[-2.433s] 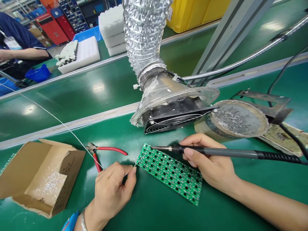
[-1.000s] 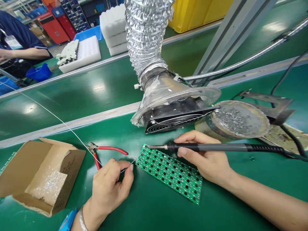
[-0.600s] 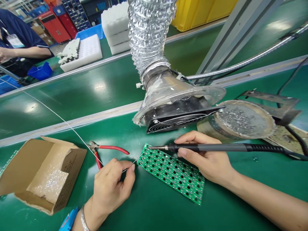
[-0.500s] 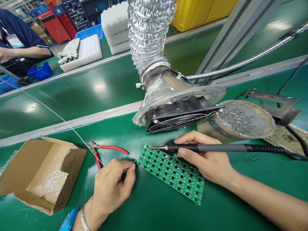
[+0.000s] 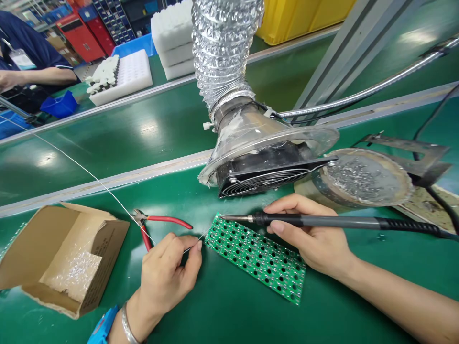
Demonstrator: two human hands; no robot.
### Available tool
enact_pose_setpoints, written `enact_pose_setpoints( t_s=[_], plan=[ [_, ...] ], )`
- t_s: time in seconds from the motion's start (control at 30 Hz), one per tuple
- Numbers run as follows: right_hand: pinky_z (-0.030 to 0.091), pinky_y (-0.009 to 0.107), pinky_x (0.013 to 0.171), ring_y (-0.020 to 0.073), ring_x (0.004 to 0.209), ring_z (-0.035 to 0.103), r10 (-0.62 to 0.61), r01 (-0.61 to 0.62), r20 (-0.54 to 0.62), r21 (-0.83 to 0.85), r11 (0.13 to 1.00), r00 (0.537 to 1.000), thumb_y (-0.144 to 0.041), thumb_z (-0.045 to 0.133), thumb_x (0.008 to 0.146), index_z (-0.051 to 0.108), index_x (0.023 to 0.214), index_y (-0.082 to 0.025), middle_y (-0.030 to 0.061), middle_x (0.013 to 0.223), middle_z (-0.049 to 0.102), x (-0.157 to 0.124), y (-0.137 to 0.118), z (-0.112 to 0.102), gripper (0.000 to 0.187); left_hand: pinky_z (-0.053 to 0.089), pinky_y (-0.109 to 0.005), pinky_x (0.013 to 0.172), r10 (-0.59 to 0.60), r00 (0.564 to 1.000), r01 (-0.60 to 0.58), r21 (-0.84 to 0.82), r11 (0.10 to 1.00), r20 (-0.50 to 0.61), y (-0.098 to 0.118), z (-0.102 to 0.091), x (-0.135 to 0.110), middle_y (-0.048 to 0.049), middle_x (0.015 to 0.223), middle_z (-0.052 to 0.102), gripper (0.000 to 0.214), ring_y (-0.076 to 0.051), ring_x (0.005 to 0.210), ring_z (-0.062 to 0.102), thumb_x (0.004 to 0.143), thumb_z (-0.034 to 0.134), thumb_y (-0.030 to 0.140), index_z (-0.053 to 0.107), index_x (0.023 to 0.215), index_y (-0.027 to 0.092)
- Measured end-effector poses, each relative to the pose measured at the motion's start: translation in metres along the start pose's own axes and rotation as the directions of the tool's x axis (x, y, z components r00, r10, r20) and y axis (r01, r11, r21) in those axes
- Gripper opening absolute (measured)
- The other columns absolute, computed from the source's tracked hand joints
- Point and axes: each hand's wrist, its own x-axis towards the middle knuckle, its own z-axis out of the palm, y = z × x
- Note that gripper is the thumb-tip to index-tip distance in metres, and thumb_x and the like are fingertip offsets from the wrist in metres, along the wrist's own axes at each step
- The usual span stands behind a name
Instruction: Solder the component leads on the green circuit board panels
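Note:
My right hand (image 5: 311, 234) grips a soldering iron (image 5: 322, 221) like a pen, its tip at the upper left corner of a green circuit board panel (image 5: 256, 260). The panel lies flat on the green bench and has rows of dark round holes. Between thumb and forefinger, my left hand (image 5: 172, 272) pinches a thin solder wire (image 5: 96, 179). The wire's free end reaches the panel's left corner; its other end runs off to the upper left. Just behind my left hand lie red-handled cutters (image 5: 168, 220), jaws toward the left.
An open cardboard box (image 5: 103, 263) holding small clear bits stands at left. Behind the panel hangs a fume hood with a fan (image 5: 272, 181) on a foil duct (image 5: 225, 52). A round tin of metal shavings (image 5: 369, 177) stands at right. A co-worker's arm (image 5: 39, 76) shows upper left.
The soldering iron and my right hand have shifted very slightly to the right. My left hand keeps its pinch on the solder wire, and the panel lies in the same place.

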Motion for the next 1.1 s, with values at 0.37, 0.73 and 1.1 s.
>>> enact_pose_setpoints(
  t_s=[0.37,0.73,1.1],
  plan=[
    [0.048,0.022,0.046,0.0152,0.058,0.067,0.02,-0.018,0.087,-0.029,0.999,0.996,-0.022,0.065,0.085,0.065,0.093,-0.026,-0.0012,0.068,0.071,0.0031,0.0034,0.0021,0.009,0.031,-0.02,0.048,-0.017,1.0,0.017,0.005,1.0,0.0,-0.0038,0.0008,-0.0024,0.008,0.055,0.033,0.006,-0.007,0.046,0.034,0.084,0.064,0.012,0.064,0.081,0.017],
    [0.049,0.022,0.047,0.0149,0.059,0.066,0.005,0.004,0.101,-0.082,0.997,0.995,-0.023,0.065,0.085,0.066,0.093,-0.024,-0.0003,0.071,0.071,0.0042,0.0026,0.0016,0.008,0.029,-0.022,0.046,-0.002,1.0,0.001,0.003,1.0,0.025,-0.0024,0.0053,0.0021,0.008,0.055,0.032,0.005,-0.007,0.046,0.033,0.086,0.062,0.012,0.064,0.084,0.015],
    [0.048,0.023,0.047,0.0153,0.059,0.067,0.014,-0.008,0.097,-0.06,0.998,0.995,-0.024,0.064,0.086,0.065,0.094,-0.024,-0.0002,0.071,0.07,0.003,0.0028,0.0012,0.008,0.03,-0.021,0.046,-0.007,1.0,0.007,0.024,1.0,0.007,-0.0029,0.0044,0.0005,0.0079,0.055,0.033,0.004,-0.007,0.046,0.034,0.086,0.063,0.013,0.064,0.084,0.017]
  ],
)
